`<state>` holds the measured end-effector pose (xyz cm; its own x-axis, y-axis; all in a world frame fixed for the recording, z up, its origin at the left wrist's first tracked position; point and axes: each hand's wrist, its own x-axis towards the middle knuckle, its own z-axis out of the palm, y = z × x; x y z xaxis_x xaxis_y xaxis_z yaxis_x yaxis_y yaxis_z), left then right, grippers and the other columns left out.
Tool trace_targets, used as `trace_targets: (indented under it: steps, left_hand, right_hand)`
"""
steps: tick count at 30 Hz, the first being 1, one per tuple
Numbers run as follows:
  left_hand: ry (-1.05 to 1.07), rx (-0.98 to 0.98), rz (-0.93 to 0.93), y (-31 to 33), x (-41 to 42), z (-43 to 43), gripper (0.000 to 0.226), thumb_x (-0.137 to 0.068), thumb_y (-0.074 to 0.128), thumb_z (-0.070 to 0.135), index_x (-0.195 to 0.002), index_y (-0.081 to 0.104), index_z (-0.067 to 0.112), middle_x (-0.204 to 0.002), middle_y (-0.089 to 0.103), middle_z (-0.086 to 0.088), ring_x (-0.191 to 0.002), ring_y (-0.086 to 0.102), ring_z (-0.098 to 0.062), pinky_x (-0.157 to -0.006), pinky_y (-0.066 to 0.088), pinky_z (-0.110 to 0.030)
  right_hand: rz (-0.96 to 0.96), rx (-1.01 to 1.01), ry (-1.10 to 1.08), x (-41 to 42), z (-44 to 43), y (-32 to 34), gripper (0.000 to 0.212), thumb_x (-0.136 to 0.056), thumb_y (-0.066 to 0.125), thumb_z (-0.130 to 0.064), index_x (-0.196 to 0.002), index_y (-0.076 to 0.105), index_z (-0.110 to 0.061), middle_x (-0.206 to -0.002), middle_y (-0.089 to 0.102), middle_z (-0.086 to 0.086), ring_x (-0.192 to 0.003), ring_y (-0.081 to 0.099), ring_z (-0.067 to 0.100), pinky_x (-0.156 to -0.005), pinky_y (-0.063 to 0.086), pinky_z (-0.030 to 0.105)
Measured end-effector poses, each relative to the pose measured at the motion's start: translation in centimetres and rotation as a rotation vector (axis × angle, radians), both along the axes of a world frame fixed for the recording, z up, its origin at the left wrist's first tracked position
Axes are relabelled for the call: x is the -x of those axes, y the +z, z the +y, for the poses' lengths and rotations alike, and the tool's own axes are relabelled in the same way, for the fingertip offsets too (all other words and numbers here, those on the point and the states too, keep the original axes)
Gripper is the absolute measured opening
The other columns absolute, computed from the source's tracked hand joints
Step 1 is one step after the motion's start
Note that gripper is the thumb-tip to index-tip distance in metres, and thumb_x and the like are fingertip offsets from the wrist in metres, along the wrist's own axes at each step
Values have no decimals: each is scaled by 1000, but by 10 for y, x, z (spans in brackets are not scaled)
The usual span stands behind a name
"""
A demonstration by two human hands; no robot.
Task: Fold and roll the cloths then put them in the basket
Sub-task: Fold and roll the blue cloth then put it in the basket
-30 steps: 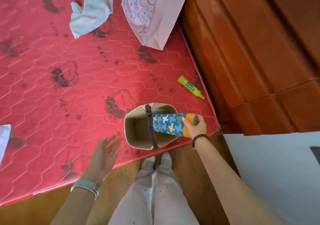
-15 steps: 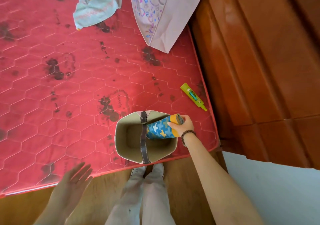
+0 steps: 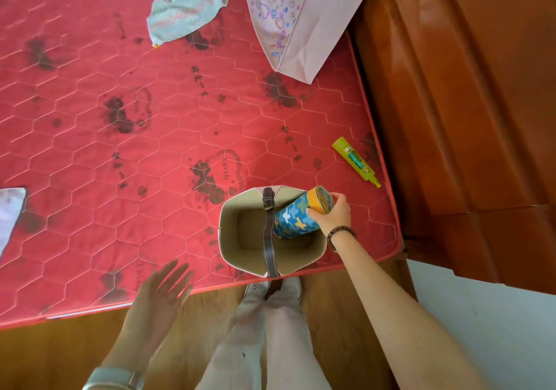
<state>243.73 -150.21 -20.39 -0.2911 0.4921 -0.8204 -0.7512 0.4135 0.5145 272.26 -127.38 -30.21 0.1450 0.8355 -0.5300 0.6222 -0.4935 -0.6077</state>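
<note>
1. The right hand [image 3: 331, 218] grips a rolled cloth [image 3: 296, 219], blue with a cross print. Its fingers [image 3: 314, 212] and thumb curl round the roll's orange upper end.
2. The roll is tilted. Its lower end is inside the basket [image 3: 225, 233], on the right side of the dark strap handle [image 3: 268, 239], and its upper end leans over the basket's far right rim.
3. The basket stands open at the near edge of the red quilted mattress [image 3: 90, 149], toward the near right corner.
4. The left hand [image 3: 159, 293] hangs over the mattress's near edge, left of the basket. Its fingers are spread and straight and hold nothing; it looks blurred.
5. A crumpled pale blue cloth [image 3: 186, 4] lies near the far edge, and a pink printed cloth [image 3: 301, 22] lies just to its right.
6. A white cloth [image 3: 9, 212] shows at the left edge.
7. A green tube [image 3: 355, 161] lies by the right edge, well apart from the basket.
</note>
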Motion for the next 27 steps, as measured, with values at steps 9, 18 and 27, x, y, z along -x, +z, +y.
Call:
trace_targets:
  steps: [9,18,27]
  left_hand:
    - [-44,-97,27,6,-13,56,39,-103,35,36,-126,59,15,-129,66,-11,-113,66,-25,-94,55,-36]
    - [-109,-162,65,11,-21,94,41,-102,38,39,-130,56,15,-138,58,-13,-125,56,-29,-111,39,-46]
    - [-146,-218,77,16,-23,100,41,-98,41,43,-124,62,20,-141,56,-10,-126,57,-26,-110,40,-46]
  right_hand:
    - [31,-25,54,-2,1,9,60,-73,83,-20,-125,53,-12,-121,62,10,-110,60,27,-88,47,31]
    - [18,-36,205,-6,8,15,47,-81,71,-14,-126,59,-15,-118,67,8,-110,61,27,-94,50,35]
    - [47,-29,227,-8,10,4,54,-83,73,-14,-134,54,-15,-127,63,8,-118,58,27,-101,46,36]
